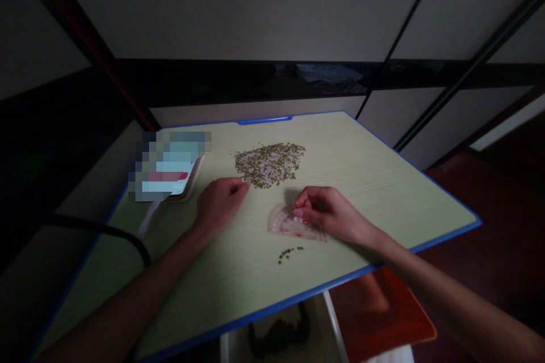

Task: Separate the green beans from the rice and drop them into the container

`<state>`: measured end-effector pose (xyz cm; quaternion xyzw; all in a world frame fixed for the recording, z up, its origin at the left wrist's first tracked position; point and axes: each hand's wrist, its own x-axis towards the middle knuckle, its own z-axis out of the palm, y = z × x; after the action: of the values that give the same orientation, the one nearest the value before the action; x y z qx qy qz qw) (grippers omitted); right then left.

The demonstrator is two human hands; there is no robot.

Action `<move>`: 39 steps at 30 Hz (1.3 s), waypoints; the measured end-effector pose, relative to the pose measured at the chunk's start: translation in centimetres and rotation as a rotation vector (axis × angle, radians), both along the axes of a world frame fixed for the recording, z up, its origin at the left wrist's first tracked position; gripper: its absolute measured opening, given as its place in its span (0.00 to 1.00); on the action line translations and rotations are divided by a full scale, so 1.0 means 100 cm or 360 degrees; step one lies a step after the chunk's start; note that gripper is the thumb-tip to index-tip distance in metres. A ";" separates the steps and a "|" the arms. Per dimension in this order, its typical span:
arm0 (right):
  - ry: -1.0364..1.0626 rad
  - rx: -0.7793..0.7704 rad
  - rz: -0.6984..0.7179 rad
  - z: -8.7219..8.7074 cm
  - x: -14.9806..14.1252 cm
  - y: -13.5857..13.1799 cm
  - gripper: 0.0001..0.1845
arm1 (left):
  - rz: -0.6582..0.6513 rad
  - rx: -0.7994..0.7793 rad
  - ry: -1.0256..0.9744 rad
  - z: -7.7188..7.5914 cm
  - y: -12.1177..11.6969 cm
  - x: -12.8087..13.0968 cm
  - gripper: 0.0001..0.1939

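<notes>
A heap of small green beans mixed with pale grains (270, 165) is spread on the table. At its near left edge is my left hand (221, 201), closed, thumb and forefinger pressed together; whatever it may hold is hidden. My right hand (327, 210) is closed in a pinch at the curved upper edge of a clear plastic protractor (283, 224) with pink and white marks. The hand covers the protractor's right part. Just in front of the protractor lies a short, loose row of green beans (286, 255).
A device with a lit, blurred screen (174, 167) stands at the table's left, with a pale cable below it. A dark curved strap or cable (114, 229) crosses the left side. The blue-edged table (383, 181) backs onto pale panels. An orange-red seat (378, 312) is below the front edge.
</notes>
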<state>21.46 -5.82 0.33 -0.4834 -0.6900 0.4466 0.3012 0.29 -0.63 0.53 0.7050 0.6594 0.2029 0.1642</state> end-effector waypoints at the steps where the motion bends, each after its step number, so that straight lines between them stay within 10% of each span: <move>1: -0.0034 -0.0009 -0.0063 -0.001 0.003 -0.002 0.06 | 0.0000 0.0000 0.0000 0.000 0.000 0.000 0.19; 17: -0.0340 0.0134 -0.0308 -0.006 -0.022 -0.028 0.06 | -0.0004 0.0018 0.0007 0.000 -0.001 0.000 0.19; 39: -0.0203 0.0218 0.0267 0.005 -0.024 -0.024 0.09 | -0.0006 0.0043 0.0004 0.001 -0.003 0.001 0.19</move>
<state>19.06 -8.20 0.83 -0.4298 -0.7747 0.3904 0.2505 0.42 -0.96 0.67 0.7086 0.6556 0.2104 0.1542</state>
